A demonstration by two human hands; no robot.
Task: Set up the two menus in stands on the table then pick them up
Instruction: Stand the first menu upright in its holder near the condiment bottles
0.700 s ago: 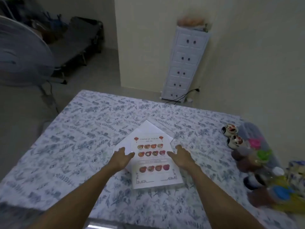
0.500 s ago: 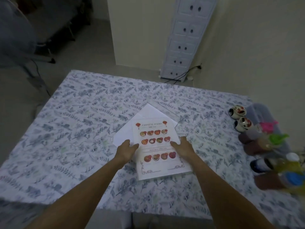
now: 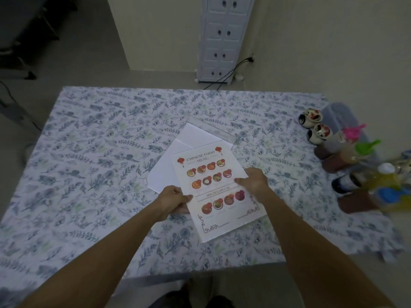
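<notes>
The head camera looks down on a table (image 3: 93, 138) covered with a cloth printed in blue-grey leaves. Near its middle lies a printed menu (image 3: 216, 190), face up, headed "Chinese Food Menu", with rows of small round dish pictures and a line reading "Houses Special". It sits at a slight tilt, its top leaning toward the right.

The left hand (image 3: 172, 200) pinches the menu's left edge, thumb on top of the sheet and the other fingers tucked beneath it, so the grip is narrow and closed on the paper. The right hand (image 3: 253, 181) grips the right edge in much the same way, thumb pressed flat on the printed side and the fingers curled under. Both bare forearms reach in from the bottom of the picture.

Under the menu, and sticking out past its upper left side, lies a second sheet (image 3: 165, 168), blank white side up. Just beyond it a clear plastic stand (image 3: 213, 127) lies flat on the cloth, hard to make out against the pattern. Whether a second stand is there cannot be told.

Along the right edge of the table stand two small painted jars (image 3: 311, 117) and a cluster of bottles (image 3: 360, 174) with pink, green, white and blue caps, well apart from the menu and blurred.

Behind the table a white chest of drawers (image 3: 222, 38) stands against the wall, with a black cable (image 3: 231, 73) trailing across the floor at its foot.
</notes>
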